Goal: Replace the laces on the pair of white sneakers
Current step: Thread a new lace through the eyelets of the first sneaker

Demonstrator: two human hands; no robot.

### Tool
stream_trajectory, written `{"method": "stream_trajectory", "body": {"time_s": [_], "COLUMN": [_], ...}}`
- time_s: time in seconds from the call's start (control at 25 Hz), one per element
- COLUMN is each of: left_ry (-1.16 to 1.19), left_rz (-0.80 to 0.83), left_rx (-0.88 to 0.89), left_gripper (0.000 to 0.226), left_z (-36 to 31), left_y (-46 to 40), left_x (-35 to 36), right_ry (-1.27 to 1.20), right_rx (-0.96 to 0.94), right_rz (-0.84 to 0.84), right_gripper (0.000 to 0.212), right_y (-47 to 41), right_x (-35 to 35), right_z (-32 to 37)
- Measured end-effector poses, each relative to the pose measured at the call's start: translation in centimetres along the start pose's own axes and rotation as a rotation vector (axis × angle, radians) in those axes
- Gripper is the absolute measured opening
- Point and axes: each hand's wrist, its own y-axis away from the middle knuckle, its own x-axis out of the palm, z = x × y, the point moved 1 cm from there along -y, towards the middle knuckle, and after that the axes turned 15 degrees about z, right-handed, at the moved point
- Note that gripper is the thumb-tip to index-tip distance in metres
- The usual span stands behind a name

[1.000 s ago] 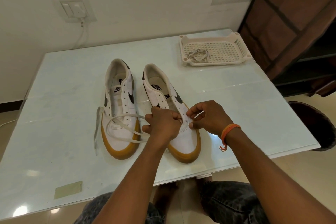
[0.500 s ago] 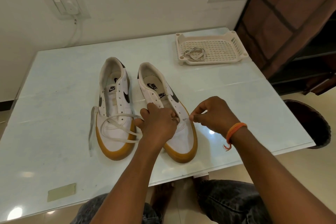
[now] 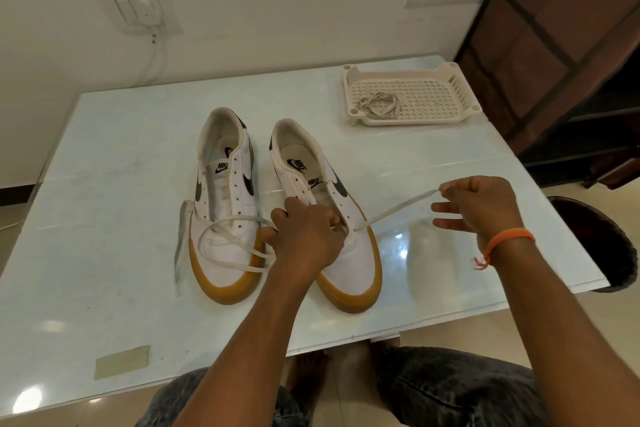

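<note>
Two white sneakers with gum soles stand side by side on the table, toes toward me: the left sneaker and the right sneaker. My left hand grips the right sneaker at its lower eyelets. My right hand pinches the tip of a white lace that runs taut from a low eyelet on the right sneaker's right side. The rest of that lace trails in loops over the left sneaker's toe and onto the table.
A cream plastic tray at the back right of the glass table holds a coiled lace. A taped patch lies near the front edge. A dark stool stands right of the table. Wall sockets sit behind.
My right hand has drawn away to the right, pulling a length of lace out through the right sneaker's eyelet. My left hand stays on the shoe.
</note>
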Motion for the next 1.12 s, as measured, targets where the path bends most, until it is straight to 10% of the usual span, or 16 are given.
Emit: {"method": "stream_trajectory", "body": {"time_s": [0.16,0.36,0.52,0.84,0.96,1.12], "left_ry": [0.256,0.429,0.328,0.446,0.456,0.422], "left_rz": [0.065,-0.376,-0.310,-0.349,-0.344,-0.349], "left_rx": [0.153,0.360,0.337,0.372,0.366,0.364], "left_gripper": [0.011,0.022,0.052,0.050,0.049,0.050], "left_z": [1.8,4.3,4.1,4.4,4.4,4.5], "left_y": [-0.9,-1.6,-2.2,-2.4,-2.4,-2.6], "left_x": [-1.5,-3.8,-2.8,-2.9,-3.0,-3.0], "right_ry": [0.593,0.656,0.609,0.356,0.429,0.647], "right_rx": [-0.252,-0.291,-0.245,-0.103,-0.176,-0.315], "right_rz": [0.257,0.464,0.520,0.063,0.258,0.541], "right_gripper": [0.037,0.009,0.007,0.010,0.042,0.016], "right_y": [0.8,1.8,1.4,-0.2,1.0,2.3], "right_x": [4.3,7.0,6.6,1.0,4.1,7.6], "right_z": [-0.2,-0.5,-0.3,-0.1,0.5,0.5]}}
